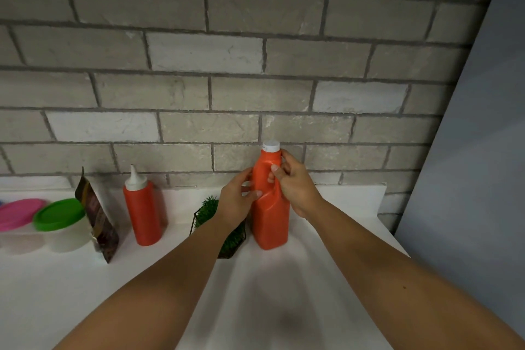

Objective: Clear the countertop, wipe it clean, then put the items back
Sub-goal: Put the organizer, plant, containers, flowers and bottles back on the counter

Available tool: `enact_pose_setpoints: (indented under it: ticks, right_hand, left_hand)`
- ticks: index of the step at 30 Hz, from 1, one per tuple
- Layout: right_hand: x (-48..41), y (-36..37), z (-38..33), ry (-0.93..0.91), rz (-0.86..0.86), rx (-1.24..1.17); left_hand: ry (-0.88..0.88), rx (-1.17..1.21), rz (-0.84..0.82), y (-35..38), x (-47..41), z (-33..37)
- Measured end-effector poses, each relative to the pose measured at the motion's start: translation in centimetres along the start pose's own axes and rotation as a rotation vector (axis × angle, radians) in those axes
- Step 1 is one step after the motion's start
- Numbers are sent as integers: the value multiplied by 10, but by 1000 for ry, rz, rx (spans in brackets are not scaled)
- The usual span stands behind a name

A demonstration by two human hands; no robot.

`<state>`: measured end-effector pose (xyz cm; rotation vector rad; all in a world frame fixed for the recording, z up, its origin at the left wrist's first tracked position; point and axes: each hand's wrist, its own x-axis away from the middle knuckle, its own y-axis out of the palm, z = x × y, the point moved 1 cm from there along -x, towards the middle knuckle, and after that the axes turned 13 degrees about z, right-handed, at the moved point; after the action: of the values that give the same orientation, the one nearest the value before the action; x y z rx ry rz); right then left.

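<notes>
With the left hand [237, 202] and right hand [295, 187] both gripping the orange jug [271, 219] with curled fingers [276, 170] as it stands far right on the desk [355, 202], a leftward swing could topple the small plant [208, 207] just beside it.

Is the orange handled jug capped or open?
Capped: a white cap sits on the neck of the orange jug, which is upright, with the left hand and right hand gripping it.

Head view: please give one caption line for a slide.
The left hand and right hand grip the orange jug on the white countertop.
</notes>
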<state>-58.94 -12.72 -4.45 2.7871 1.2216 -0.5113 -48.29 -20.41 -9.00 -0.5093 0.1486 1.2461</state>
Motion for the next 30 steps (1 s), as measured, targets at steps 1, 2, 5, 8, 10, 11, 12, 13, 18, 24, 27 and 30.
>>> enact_pose_setpoints:
  ticks: [1,2,5,8,10,11,12,13,18,24,27,30]
  right_hand:
    - [-1,1,1,12,13,-7]
    - [-2,2,1,26,27,-21]
    - [0,9,2,57,44,-50]
    - [0,13,2,53,54,-25]
    - [-1,14,2,46,57,10]
    - [-1,14,3,41,55,29]
    - [-1,13,3,34,52,44]
    - [-1,13,2,26,48,64]
    - [-3,11,1,20,51,167]
    - [3,9,-4,31,44,314]
    - [12,12,-9,66,161,349]
    - [24,14,-20,40,298,333]
  left_hand:
    - [-1,-2,6,0,-1,-1]
    - [-7,-5,15,1,-2,-2]
    - [-26,-22,55,1,-3,-3]
    - [-11,-55,88,-1,-1,-4]
    - [6,-66,101,-3,0,-5]
    - [5,-66,105,-4,1,-6]
    - [-4,-65,110,-5,2,-6]
    - [-12,-65,118,-7,3,-8]
    - [-28,-82,150,-19,5,-8]
    - [-12,-111,153,-35,13,0]
    - [-18,-138,167,-43,19,4]
    - [-3,-159,180,-52,25,9]
